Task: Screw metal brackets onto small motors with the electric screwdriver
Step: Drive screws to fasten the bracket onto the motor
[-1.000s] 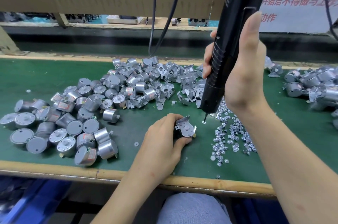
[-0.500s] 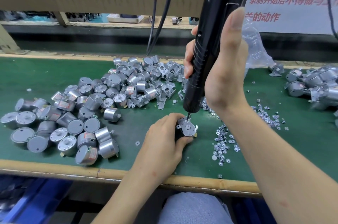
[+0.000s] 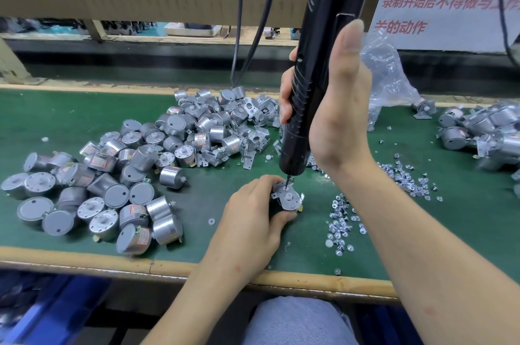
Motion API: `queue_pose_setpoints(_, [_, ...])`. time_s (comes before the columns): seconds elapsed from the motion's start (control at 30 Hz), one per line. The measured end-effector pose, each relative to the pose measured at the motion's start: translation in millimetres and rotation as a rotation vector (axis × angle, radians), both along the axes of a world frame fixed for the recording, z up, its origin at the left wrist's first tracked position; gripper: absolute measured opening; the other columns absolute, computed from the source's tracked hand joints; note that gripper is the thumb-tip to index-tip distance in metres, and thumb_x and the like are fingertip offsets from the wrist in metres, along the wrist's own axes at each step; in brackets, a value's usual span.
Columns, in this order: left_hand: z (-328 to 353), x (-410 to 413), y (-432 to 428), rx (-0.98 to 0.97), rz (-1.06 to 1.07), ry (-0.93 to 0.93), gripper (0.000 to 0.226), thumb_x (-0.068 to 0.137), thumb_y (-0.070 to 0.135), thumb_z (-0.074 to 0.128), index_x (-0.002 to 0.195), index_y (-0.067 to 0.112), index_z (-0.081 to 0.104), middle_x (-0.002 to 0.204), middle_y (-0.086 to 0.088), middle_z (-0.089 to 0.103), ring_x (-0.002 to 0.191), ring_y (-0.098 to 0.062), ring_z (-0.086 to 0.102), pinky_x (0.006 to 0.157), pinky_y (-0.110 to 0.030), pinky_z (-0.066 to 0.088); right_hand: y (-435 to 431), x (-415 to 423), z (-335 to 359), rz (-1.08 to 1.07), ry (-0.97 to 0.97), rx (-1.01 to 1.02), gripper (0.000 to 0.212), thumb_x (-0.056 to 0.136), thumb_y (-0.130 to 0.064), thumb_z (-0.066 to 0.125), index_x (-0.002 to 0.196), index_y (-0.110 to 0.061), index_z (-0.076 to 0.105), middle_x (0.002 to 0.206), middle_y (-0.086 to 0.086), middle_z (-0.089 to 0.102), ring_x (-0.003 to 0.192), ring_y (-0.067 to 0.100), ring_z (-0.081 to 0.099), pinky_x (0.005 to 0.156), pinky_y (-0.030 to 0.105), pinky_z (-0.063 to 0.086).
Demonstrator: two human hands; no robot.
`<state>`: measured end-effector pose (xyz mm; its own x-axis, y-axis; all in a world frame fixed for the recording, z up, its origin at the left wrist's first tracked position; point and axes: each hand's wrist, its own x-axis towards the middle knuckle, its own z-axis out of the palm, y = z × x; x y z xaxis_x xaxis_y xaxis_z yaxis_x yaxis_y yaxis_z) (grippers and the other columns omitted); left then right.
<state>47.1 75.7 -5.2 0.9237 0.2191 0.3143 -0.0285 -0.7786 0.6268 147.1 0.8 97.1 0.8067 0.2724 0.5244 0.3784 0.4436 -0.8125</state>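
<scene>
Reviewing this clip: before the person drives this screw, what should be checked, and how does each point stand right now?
1. Left hand grips the motor on the green mat: ok.
2. Bracket lies on the motor's top face: ok.
3. Right hand is wrapped round the electric screwdriver: ok.
4. Bit touches down on the bracket near its far edge: ok.
5. A screw is seated under the bit: cannot tell, the tip hides it.
6. Loose screws lie on the mat just right of the motor for the next hole: ok.
</scene>
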Motion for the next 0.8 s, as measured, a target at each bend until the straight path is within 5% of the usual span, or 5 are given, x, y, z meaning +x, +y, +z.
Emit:
queue_pose_setpoints(0.13, [-0.6,-0.5,-0.6,0.010,0.011,-0.012,0.036,0.085,0.027,0.074,0.117,0.022,0.059,0.089,0.022,0.052,0.074,-0.001,0.042,0.072,-0.010,0.031,1.3,-4.7,3.6,0.017,-0.061,-0.003,0.093,0.087,-0.075,0.042,0.091,0.018,0.045,0.061,0.016,0.051,0.046,0.026,0.047,0.046,0.033,0.042])
queue_pose_setpoints(0.33, [-1.6,0.4,-1.8,0.001,0.026,-0.006,0.037,0.086,0.026,0.073,0.120,0.021,0.057,0.111,0.009,0.065,0.104,-0.015,0.058,0.087,-0.028,0.043,5.0,-5.6,3.2,0.045,-0.093,-0.022,0.094,0.076,-0.079,0.044,0.091,0.014,0.047,0.059,0.008,0.054,0.045,0.025,0.049,0.046,0.028,0.041])
queue_pose_setpoints(0.5, [-2.9,-0.1,-1.0,0.019,0.041,-0.030,0.037,0.084,0.026,0.075,0.117,0.019,0.060,0.110,0.006,0.067,0.105,-0.016,0.058,0.086,-0.028,0.043,8.6,-8.1,-0.2,0.036,-0.116,-0.043,0.074,0.081,-0.075,0.044,0.083,-0.001,0.048,0.058,0.005,0.054,0.045,0.023,0.050,0.045,0.027,0.041])
queue_pose_setpoints(0.67, [-5.0,0.6,-0.6,0.030,0.035,-0.037,0.039,0.085,0.027,0.074,0.119,0.020,0.058,0.113,0.007,0.066,0.108,-0.016,0.058,0.089,-0.029,0.044,7.9,-10.2,-1.5,-0.021,-0.097,-0.027,0.064,0.083,-0.073,0.046,0.081,-0.008,0.046,0.061,0.021,0.051,0.047,0.021,0.052,0.046,0.028,0.043])
queue_pose_setpoints(0.8, [-7.3,2.0,-0.4,0.036,0.032,-0.033,0.038,0.085,0.028,0.073,0.120,0.020,0.057,0.114,0.007,0.065,0.110,-0.016,0.057,0.091,-0.030,0.044,6.4,-10.2,-3.5,-0.108,-0.062,-0.057,0.046,0.093,-0.059,0.050,0.079,-0.015,0.048,0.062,0.008,0.055,0.049,0.019,0.055,0.048,0.032,0.046])
